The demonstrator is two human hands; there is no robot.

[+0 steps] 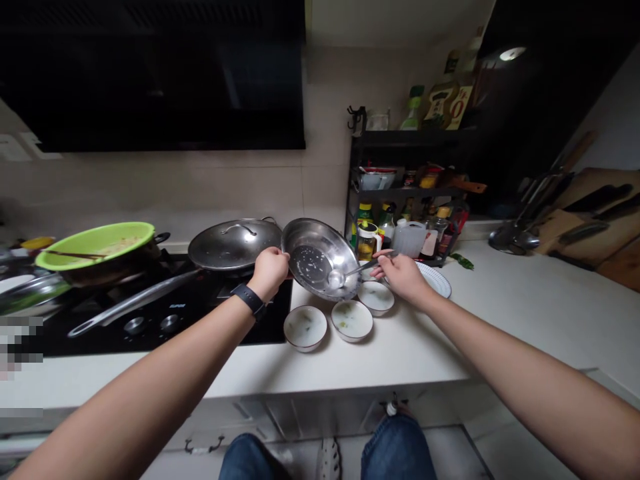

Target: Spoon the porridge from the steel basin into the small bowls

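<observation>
Clock read around the metal pan (pixel 317 253), which I hold tilted just above the counter (pixel 520 287).

- My left hand (pixel 270 270): fingers gripping the pan's rim at 9 o'clock.
- My right hand (pixel 400 273): closed round the handle of a ladle (pixel 337 280); its cup sits inside the pan, near 5 o'clock.
- 3 bowls in plain view, all filled with cloudy liquid and green bits: left bowl (pixel 305 327) at 6, middle bowl (pixel 353 321) at 5, right bowl (pixel 377 298) at 4.
- Step in hand, by my reckoning: ladling out the last of the soup. Pan looks nearly drained; pale flecks on its dark bottom. Next move seems to call for a steady tilt, a scrape at the low side, then a level lift over a bowl. Bowls stand close, so a drip looks likely.
- Surface: white, with a plate (pixel 443 285) near 3, partly behind my right hand. Black hob (pixel 200 303) toward 8, carrying a lidded wok (pixel 233 250) at 9 and, farther out, a lime-green basket (pixel 149 230) above a dark pot.
- Room: dark hood (pixel 150 93) at 10 to 11, condiment rack (pixel 400 195) at 2, wooden boards (pixel 575 193) at 3. Dim light.
</observation>
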